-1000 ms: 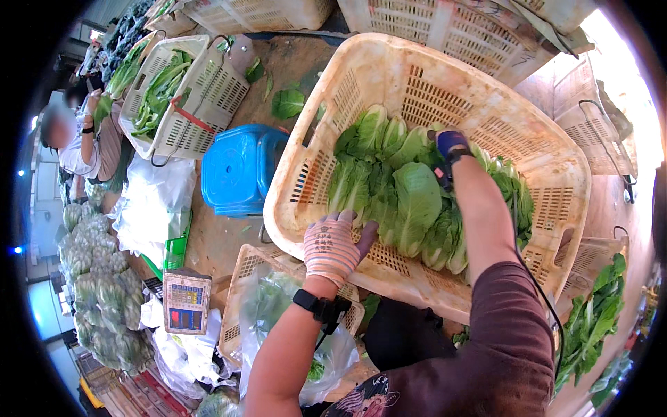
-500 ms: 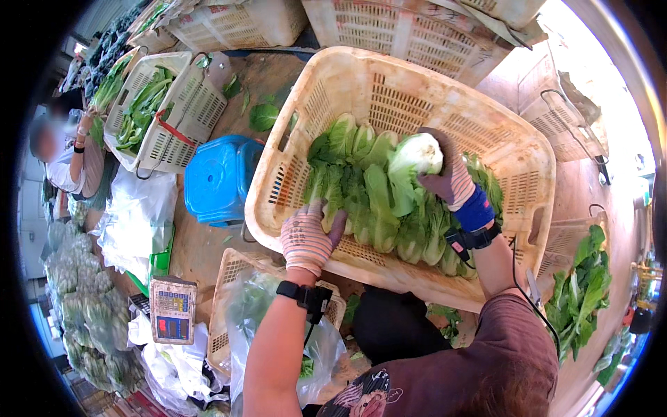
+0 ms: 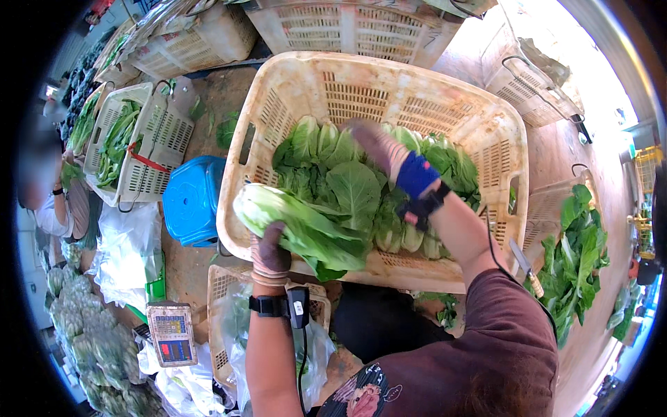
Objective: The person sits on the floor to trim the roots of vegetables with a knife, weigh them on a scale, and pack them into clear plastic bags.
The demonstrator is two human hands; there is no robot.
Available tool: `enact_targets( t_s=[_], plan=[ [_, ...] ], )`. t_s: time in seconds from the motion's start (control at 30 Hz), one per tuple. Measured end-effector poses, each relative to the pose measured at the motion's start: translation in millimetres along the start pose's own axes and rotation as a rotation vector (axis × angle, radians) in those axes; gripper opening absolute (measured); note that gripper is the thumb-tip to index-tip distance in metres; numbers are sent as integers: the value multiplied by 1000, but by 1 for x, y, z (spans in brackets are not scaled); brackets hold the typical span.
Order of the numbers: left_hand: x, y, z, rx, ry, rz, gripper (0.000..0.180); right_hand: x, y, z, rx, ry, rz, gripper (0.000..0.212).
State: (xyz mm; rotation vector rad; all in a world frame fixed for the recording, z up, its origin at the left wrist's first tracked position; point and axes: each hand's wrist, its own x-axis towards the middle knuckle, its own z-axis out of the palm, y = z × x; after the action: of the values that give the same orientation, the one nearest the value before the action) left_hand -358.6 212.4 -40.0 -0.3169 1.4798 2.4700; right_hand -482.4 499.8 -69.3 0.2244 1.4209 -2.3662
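Observation:
My left hand (image 3: 272,256), in a striped glove with a dark palm, is closed around a head of Chinese cabbage (image 3: 295,226). The cabbage lies slanted over the near left rim of a large cream plastic crate (image 3: 417,80), white stem end to the left, leaves to the right. Above the crate's middle is my right hand (image 3: 379,147), also gloved, with a blue wristband; motion smears its fingers. Beneath it, more Chinese cabbages (image 3: 303,144) are packed in rows inside the crate.
A blue plastic stool (image 3: 193,198) stands left of the crate, near a digital scale (image 3: 171,335) and white plastic bags (image 3: 128,236). At right, a knife (image 3: 526,267) is beside loose green leaves (image 3: 575,267). Another person (image 3: 59,201) works at far left by a crate of greens (image 3: 167,135).
A cabbage was in my right hand over the crate; now my left hand holds one at the near left rim. My right hand has moved left and away. The view has shifted right.

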Motion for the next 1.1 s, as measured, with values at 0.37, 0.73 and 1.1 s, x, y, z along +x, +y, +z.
enact_targets(
  t_s=[0.37,0.73,1.1],
  plan=[
    [-16,8,-4,-229,8,-135,58,65,58,-149,-1508,702,598,57],
    [-1,0,-8,-84,-67,-39,70,14,41,-182,-985,608,180,65],
    [-8,6,9,-149,31,-4,59,74,23,-169,-1449,575,583,75]
  ],
)
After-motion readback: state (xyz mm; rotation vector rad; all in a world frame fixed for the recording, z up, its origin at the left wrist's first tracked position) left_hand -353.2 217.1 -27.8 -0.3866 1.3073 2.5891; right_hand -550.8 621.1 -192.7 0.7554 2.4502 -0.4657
